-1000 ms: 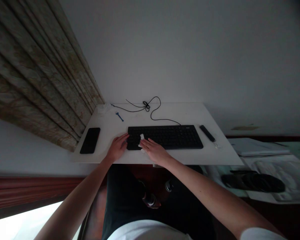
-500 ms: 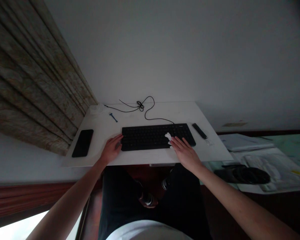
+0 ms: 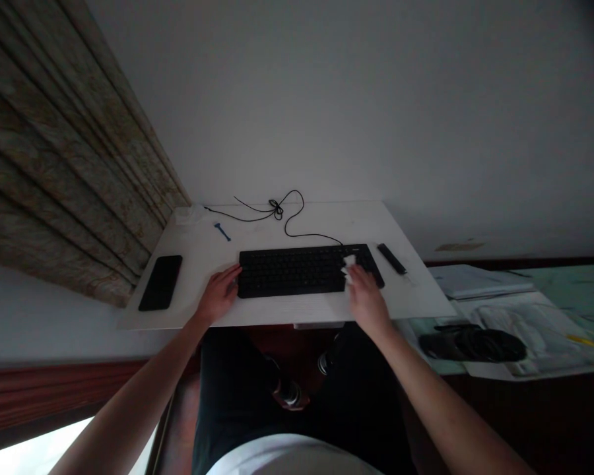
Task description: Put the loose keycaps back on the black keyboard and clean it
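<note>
The black keyboard point(image 3: 291, 272) lies flat on the white bench point(image 3: 297, 308), with its long side facing the person. The left hand point(image 3: 220, 293) rests at the left end of the keyboard. Its fingers lie close together with the tips on the edge, and it grips nothing that I can see. The right hand point(image 3: 367, 295) is over the right part of the keyboard, with its fingers closed on a white tissue point(image 3: 349, 262). The hand is a bit blurry, so I can't tell how hard it squeezes.

A cord point(image 3: 278, 210) with a knot of loops lies behind the keyboard. A blue stick point(image 3: 222, 231) is behind its left end, and a phone point(image 3: 160, 283) is farther out to its left. A black stick point(image 3: 392, 258) sits just beside its right end.

The tissue looks thin, so it could snag on the keys and rip, leaving bits behind. A hard sideways push could make the keyboard slide if the left hand lets go. It might then bump the black stick or pull the cord.
</note>
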`<state>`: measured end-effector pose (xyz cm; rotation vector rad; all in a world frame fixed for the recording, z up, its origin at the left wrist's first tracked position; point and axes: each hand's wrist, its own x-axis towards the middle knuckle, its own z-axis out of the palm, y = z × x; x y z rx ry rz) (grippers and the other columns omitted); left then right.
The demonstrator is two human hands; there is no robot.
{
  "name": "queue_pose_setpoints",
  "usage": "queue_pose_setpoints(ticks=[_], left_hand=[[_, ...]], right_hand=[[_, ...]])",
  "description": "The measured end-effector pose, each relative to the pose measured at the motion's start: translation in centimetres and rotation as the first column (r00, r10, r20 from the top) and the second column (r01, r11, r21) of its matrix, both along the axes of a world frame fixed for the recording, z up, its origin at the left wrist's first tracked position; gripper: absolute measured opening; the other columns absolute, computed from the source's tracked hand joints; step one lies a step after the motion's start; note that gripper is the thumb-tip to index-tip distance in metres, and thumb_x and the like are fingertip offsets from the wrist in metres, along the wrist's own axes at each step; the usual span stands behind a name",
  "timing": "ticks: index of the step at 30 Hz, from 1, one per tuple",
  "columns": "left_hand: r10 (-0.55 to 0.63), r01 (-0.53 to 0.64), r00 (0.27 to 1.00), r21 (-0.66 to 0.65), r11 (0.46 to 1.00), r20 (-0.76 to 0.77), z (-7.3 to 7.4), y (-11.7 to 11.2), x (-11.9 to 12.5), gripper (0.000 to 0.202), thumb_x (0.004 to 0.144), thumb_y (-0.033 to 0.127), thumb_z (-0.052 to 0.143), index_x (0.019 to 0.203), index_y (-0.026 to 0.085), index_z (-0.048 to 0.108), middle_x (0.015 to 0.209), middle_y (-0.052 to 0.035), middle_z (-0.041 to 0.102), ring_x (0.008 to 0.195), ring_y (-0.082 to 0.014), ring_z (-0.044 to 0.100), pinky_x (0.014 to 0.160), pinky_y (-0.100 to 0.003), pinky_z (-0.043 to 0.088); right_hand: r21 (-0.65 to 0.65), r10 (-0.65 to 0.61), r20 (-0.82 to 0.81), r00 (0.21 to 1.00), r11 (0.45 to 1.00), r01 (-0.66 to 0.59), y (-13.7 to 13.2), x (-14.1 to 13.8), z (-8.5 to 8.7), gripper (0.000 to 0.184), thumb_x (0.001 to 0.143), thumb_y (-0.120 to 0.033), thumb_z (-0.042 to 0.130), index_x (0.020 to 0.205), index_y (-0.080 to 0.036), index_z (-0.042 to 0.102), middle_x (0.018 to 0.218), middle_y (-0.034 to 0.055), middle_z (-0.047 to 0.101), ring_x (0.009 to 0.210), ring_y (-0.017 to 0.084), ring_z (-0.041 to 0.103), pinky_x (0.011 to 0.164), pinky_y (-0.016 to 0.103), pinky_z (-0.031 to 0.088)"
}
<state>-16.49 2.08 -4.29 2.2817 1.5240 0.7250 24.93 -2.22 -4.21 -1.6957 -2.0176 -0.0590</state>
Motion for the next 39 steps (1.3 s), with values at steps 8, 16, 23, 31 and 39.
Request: queue_pose_setpoints(ticks=[8,16,23,31,39], left_hand=[[-0.019,0.021,0.999,-0.039,0.999,0.051,-0.4,0.2,-0.5,0.057,0.085,0.011,0.045,0.139,0.025,0.058,0.150,-0.0062,0.055,0.138,-0.0232,0.052,0.116,-0.048,0.040],[-0.036,0.039,0.995,-0.031,0.999,0.094,-0.4,0.4,-0.7,0.058,0.086,0.010,0.047,0.140,0.027,0.058,0.151,-0.0058,0.054,0.138,-0.0242,0.052,0.117,-0.049,0.039],[-0.024,0.025,0.996,-0.008,1.000,0.091,-0.4,0.4,-0.7,0.056,0.087,0.011,0.049,0.140,0.028,0.058,0.149,-0.0056,0.056,0.136,-0.0256,0.053,0.116,-0.052,0.040],[-0.017,0.018,0.996,-0.015,1.000,0.086,-0.5,0.3,-0.6,0.054,0.088,0.014,0.049,0.140,0.028,0.057,0.151,-0.0059,0.054,0.138,-0.0258,0.052,0.118,-0.054,0.038],[-0.014,0.016,0.996,-0.029,0.999,0.087,-0.4,0.4,-0.7,0.051,0.089,0.019,0.050,0.139,0.028,0.059,0.150,-0.0054,0.055,0.137,-0.0265,0.053,0.118,-0.054,0.038]], right_hand=[[-0.123,0.626,0.000,0.780,0.774,-0.621,1.6,-22.0,1.5,0.041,0.100,-0.015,0.045,0.139,-0.010,0.058,0.148,0.0162,0.055,0.144,0.023,0.043,0.125,0.047,0.024],[-0.149,0.733,0.159,0.661,0.680,-0.718,3.0,-17.3,0.0,0.047,0.097,-0.011,0.050,0.144,-0.013,0.055,0.151,0.0124,0.053,0.144,0.022,0.044,0.125,0.044,0.028],[-0.175,0.752,0.211,0.624,0.658,-0.733,3.6,-7.2,0.2,0.051,0.097,-0.007,0.046,0.146,-0.017,0.052,0.151,0.0078,0.052,0.143,0.018,0.045,0.125,0.041,0.029],[-0.182,0.604,0.239,0.761,0.797,-0.576,1.0,4.5,0.0,0.068,0.090,0.003,0.040,0.153,-0.023,0.043,0.157,0.0020,0.045,0.147,0.014,0.036,0.125,0.040,0.030],[-0.154,0.409,0.197,0.891,0.911,-0.384,-1.8,11.6,-0.5,0.075,0.086,0.003,0.038,0.155,-0.026,0.040,0.156,0.0029,0.045,0.145,0.017,0.041,0.124,0.048,0.032]])
